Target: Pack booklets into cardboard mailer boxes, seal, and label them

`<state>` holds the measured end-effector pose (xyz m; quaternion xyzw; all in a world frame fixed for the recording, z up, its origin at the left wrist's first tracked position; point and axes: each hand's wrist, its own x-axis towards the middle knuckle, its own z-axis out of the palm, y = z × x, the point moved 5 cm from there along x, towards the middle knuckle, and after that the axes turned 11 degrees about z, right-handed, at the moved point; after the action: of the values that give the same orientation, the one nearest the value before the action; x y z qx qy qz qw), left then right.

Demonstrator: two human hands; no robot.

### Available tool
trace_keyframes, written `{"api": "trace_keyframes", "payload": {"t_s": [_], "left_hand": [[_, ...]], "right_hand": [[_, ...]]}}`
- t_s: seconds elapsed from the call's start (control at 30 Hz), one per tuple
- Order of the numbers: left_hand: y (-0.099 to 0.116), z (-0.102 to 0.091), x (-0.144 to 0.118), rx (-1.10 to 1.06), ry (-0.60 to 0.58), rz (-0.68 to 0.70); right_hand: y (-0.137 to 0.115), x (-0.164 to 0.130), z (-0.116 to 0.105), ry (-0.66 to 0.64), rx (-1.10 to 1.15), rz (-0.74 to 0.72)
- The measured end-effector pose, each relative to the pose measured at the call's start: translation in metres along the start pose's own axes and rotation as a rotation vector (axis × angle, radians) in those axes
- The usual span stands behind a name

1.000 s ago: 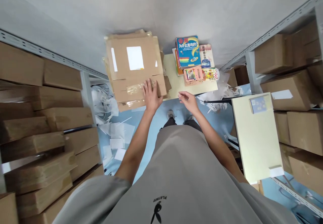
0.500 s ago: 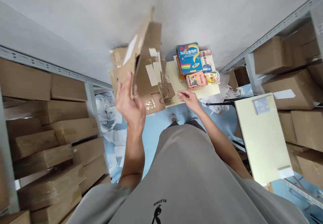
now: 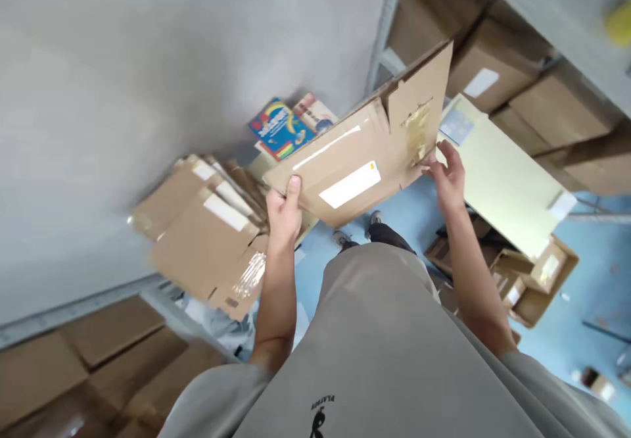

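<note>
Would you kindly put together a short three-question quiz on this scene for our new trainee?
1. True or false: both hands grip the flattened carton.
2. Which hand holds the end with the open flaps: A) left hand, B) right hand?
3. Fill in: the stack of flat cartons lies to the person's ____ side.

Key: 1 true. 2 B; the right hand holds the flap end, the left hand the opposite edge. 3 left; the blue book lies beyond it, partly behind the held carton.
</note>
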<state>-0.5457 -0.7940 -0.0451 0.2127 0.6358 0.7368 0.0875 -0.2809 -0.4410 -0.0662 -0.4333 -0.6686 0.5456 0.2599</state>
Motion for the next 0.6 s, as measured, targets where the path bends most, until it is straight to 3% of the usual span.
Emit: {"api": "trace_keyframes", "payload": {"t_s": [0.13, 0.2, 0.3, 0.43, 0.6], "left_hand": [[-0.043, 0.071, 0.015, -0.125, -0.187, -0.090], [-0.054, 0.106, 0.019, -0.142, -0.271, -0.104], [-0.070, 0.157, 0.022, -0.108, -0.270, -0.096], [-0.092, 0.236, 0.020, -0.053, -0.261, -0.111], [-0.109, 0.362, 0.023, -0.033, -0.367, -0.094]], "right_hand": [[0.024, -0.030, -0.095, 0.186, -0.022, 0.010], [0.036, -0.044, -0.125, 0.222, -0.026, 0.044], [0.060, -0.051, -0.157, 0.270, 0.000, 0.106], [0.099, -0.030, -0.201, 0.370, 0.085, 0.149], [0.140, 0.024, -0.276, 0.411, 0.157, 0.177]]}}
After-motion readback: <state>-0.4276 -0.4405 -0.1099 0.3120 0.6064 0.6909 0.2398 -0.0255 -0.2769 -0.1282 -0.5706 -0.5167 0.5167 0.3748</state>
